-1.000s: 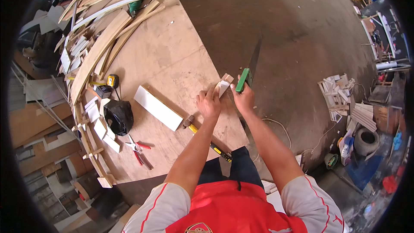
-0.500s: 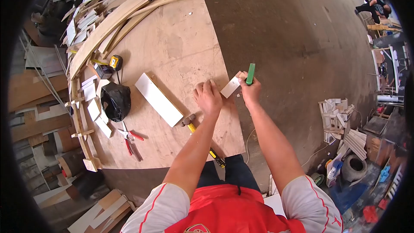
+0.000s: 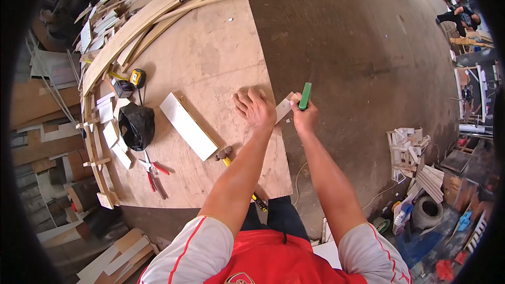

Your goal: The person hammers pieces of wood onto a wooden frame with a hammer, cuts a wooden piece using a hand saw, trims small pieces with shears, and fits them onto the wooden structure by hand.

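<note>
Left hand has slid over near end of short white board, fingers spread wide, apparently steadying it. Board juts past plywood tabletop, twelve o'clock from torso. Right hand, one o'clock, grips green-handled saw; blade hidden.

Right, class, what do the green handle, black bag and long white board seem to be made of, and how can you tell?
Green handle: probably plastic, solid even colour.
Black bag: likely thin plastic, crumpled and slightly glossy.
Long white board: seems wood, given its tan edge; the smooth white face could be paint or laminate.
</note>
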A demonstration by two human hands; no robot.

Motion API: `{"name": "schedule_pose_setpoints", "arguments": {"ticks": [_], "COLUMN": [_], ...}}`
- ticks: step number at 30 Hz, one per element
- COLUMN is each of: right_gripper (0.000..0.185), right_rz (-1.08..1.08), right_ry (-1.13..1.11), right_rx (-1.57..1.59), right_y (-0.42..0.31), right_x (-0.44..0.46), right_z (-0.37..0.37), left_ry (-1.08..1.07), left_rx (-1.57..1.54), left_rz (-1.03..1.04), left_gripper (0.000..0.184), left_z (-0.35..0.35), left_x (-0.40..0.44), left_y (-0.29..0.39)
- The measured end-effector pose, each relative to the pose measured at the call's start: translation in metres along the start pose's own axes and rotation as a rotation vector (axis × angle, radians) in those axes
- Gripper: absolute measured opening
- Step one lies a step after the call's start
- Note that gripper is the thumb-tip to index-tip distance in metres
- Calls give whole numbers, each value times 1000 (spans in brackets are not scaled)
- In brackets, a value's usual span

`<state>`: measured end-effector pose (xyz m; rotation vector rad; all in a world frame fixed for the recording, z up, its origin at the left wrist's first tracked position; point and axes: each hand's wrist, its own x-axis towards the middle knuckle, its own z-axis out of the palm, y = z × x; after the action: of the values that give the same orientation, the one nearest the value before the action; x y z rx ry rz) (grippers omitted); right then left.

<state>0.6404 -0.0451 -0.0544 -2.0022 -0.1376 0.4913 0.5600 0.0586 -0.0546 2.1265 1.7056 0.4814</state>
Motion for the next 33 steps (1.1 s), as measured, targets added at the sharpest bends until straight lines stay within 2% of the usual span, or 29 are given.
{"name": "schedule_pose_setpoints", "arguments": {"ticks": [6, 12, 22, 27, 30, 33], "right_gripper": [40, 41, 38, 38, 38, 36], "right_rz": [-107, -46, -115, -142, -140, -1], "right_ry": [8, 1, 16, 11, -4, -65], "right_rx": [-50, -69, -12, 1, 6, 90], "right_y": [-11, -10, -7, -8, -2, 1], "right_x": [3, 4, 2, 0, 6, 12], "right_z": [1, -1, -2, -2, -2, -4], "left_ry": [14, 48, 164, 126, 74, 50], "left_rx": [35, -6, 43, 29, 26, -15], "left_rz": [-50, -61, -72, -79, -103, -102], "left_gripper": [41, 41, 37, 38, 40, 43], "left_z": [12, 9, 17, 11, 10, 7], "left_x": [4, 3, 3, 3, 5, 3], "left_y": [7, 11, 13, 14, 18, 19]}}
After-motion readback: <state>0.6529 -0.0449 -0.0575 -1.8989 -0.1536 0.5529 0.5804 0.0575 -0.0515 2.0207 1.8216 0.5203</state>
